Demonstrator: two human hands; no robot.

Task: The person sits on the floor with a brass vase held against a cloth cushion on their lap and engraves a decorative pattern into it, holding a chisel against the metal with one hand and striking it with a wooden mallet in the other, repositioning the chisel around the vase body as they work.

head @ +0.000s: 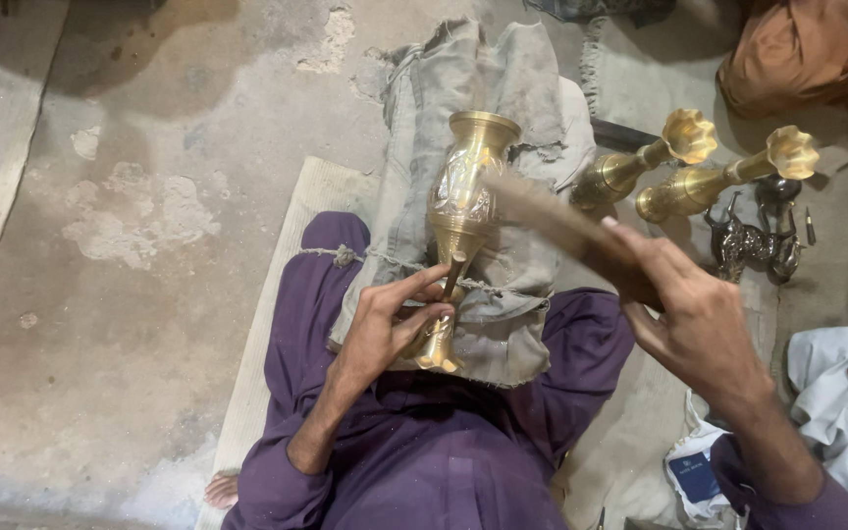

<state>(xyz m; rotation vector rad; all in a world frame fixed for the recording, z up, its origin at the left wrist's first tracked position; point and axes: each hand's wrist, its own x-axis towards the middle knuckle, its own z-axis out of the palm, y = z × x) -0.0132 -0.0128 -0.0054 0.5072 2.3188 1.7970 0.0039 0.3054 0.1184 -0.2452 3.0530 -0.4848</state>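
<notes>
While we sit cross-legged on a pale woven mat (291,255), the cracked concrete floor (149,196) spreads away from the brass vase on its left side and beyond it. Our purple trousers (414,442) fill the space just below the vase. Directly under it, a grey padded cloth (503,88) lies over our lap and runs out past its mouth, tied across with a thin cord (345,255).

That brass vase (463,196) lies on its side on the cloth, its mouth pointing away from us and its foot toward our body; its belly carries engraved panels. To the right of it, well apart, two brass goblet-shaped pieces (699,177) lie tilted on the ground, their scalloped cups pointing up and right. Just beyond those, farther right, sit some small dark metal figures (753,240), too shadowed for us to say what they are.

Our right hand (694,314) is raised to the right of the vase, fingers wrapped round a flat wooden mallet (552,221) whose blurred end hangs close over the vase's body. Our left hand (390,319) rests against the vase's narrow stem, fingers pinched tight round a small dark chisel (453,275) whose tip appears to touch the brass just below the belly.
</notes>
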